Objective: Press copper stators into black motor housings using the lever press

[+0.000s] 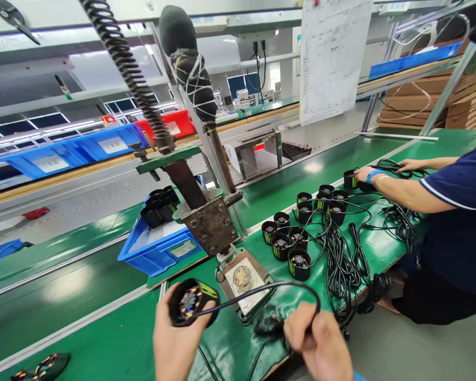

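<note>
My left hand (172, 341) is closed around a round black housing (211, 293) with green markings, its open end showing a motor-like core and coloured wires. A black power cord (262, 289) runs from this housing in an arc to my right hand (323, 341), whose fingers are wrapped round the cord. Just beyond my hands stands a hand press (208, 225) with a long padded lever (188, 79) and a spring. Under its ram lies a pale plate (248, 296) carrying a small round piece. A bundled part of the cord beside my right hand is blurred.
Several similar black housings (300, 264) with coiled cords (339, 259) stand right of the press. A blue bin (162, 259) holding black parts sits left of it. Another person's hands (365, 174) work at far right. Copper-wound parts (43, 368) lie at lower left.
</note>
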`<move>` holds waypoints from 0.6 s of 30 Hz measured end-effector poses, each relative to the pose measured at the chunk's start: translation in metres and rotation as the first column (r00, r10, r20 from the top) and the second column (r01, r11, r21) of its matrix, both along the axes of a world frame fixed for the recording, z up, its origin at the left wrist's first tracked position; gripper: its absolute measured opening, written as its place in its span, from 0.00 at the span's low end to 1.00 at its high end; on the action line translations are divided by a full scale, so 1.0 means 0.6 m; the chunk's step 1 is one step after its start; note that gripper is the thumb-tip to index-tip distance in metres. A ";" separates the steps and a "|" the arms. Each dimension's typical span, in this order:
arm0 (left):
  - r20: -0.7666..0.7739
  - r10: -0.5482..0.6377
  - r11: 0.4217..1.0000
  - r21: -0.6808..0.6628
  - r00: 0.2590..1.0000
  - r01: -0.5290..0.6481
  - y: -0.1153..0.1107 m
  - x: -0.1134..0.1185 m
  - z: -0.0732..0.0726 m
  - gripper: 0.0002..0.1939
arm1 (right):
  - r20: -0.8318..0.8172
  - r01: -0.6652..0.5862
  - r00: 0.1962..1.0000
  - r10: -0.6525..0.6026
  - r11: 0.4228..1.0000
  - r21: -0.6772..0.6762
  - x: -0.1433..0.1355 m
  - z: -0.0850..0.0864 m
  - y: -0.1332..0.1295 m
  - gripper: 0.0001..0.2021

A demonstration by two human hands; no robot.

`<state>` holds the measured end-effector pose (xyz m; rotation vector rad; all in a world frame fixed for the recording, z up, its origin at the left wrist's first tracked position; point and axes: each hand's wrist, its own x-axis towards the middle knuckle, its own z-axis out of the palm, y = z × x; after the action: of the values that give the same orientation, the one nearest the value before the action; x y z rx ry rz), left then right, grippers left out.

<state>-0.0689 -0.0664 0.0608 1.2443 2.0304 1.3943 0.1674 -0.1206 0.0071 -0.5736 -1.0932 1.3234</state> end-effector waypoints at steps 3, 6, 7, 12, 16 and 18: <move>0.076 -0.109 0.994 0.004 0.991 0.109 0.018 0.050 -0.055 0.43 | 0.006 0.317 0.948 -0.317 0.948 0.020 0.048 0.017 0.090 0.32; 0.109 -0.153 0.988 0.007 0.982 0.154 0.036 0.086 -0.085 0.43 | 0.270 0.434 0.865 -0.422 0.901 0.017 0.066 0.025 0.169 0.34; 0.117 -0.155 0.988 0.004 0.981 0.156 0.039 0.093 -0.091 0.44 | 0.349 0.439 0.840 -0.416 0.899 0.014 0.067 0.022 0.191 0.34; 0.111 -0.118 0.992 -0.020 0.987 0.121 0.040 0.104 -0.111 0.45 | 0.555 0.424 0.733 -0.393 0.902 0.079 0.072 -0.009 0.261 0.26; 0.119 -0.145 0.989 -0.001 0.982 0.147 0.058 0.112 -0.116 0.43 | 0.632 0.417 0.637 -0.442 0.887 0.200 0.081 0.013 0.289 0.21; 0.107 -0.200 0.980 0.008 0.974 0.200 0.076 0.116 -0.114 0.43 | 0.633 0.425 0.595 -0.495 0.862 0.276 0.087 0.064 0.301 0.25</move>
<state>0.0010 -0.0205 -0.0073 1.3035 1.7811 1.3323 0.2197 0.0597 0.0454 -1.2557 -1.4634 0.5685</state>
